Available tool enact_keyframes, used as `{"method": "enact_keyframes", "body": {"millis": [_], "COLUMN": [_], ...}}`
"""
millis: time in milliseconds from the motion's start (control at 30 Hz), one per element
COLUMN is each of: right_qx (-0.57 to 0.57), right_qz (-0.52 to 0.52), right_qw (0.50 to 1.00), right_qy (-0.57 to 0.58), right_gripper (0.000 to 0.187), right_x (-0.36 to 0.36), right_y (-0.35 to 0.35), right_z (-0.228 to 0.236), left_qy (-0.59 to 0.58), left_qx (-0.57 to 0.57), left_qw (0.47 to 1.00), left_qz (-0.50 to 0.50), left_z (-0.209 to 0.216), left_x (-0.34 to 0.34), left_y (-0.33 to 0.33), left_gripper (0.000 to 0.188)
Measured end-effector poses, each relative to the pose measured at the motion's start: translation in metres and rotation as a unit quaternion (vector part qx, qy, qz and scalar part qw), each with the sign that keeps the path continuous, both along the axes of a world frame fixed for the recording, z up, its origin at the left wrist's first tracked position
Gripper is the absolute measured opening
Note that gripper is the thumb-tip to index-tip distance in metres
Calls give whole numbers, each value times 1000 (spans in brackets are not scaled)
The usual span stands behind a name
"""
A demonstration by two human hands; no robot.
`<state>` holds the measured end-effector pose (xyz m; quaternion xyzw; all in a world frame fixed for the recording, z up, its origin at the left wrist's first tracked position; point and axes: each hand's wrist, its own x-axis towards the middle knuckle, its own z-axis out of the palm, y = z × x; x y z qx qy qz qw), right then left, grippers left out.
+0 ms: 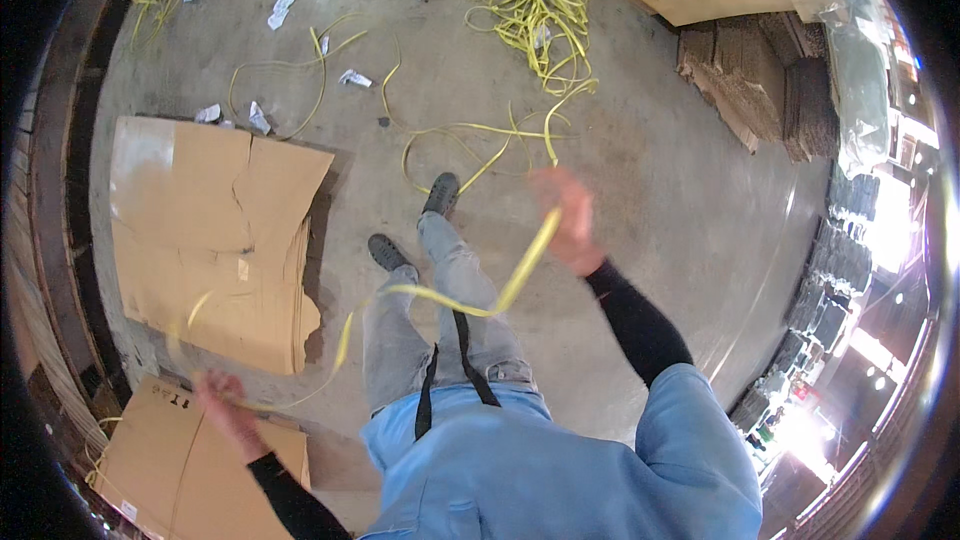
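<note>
A length of yellow packing strap (440,298) hangs in a loose wavy line between my two hands, over my legs. My right hand (568,220), raised out in front and somewhat blurred, is closed around it, with more strap running from the far side of the hand toward the floor. My left hand (228,408), low at the left above a cardboard box, has its fingers curled on the strap near that end. A blurred tail of strap arcs up beyond my left hand. Motion blur hides the exact finger positions.
Flattened cardboard sheets (215,230) lie stacked at the left, with a cardboard box (190,470) nearer. A tangled heap of yellow strap (530,0) and paper scraps (282,9) cover part of the far floor. More stacked cardboard (755,75) stands at the far right.
</note>
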<state>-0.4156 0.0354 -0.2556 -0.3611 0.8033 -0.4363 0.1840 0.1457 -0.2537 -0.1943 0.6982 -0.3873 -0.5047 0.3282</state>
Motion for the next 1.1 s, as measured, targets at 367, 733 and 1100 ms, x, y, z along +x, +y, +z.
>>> {"method": "enact_keyframes", "body": {"millis": [367,733,1100], "right_qx": [-71,182,107], "right_qz": [207,421,608], "right_qw": [971,887,781], "right_qy": [-93,-46,-95], "right_gripper": [28,23,39], "right_x": [309,293,310], "right_y": [-81,-76,-74], "right_z": [52,-73,-199], "left_qy": [177,70,-123], "left_qx": [246,268,359], "left_qw": [917,957,917], "left_qz": [-260,-88,120], "left_z": [21,56,6], "left_x": [-117,42,194], "left_y": [176,230,457], "left_gripper": [39,10,25]}}
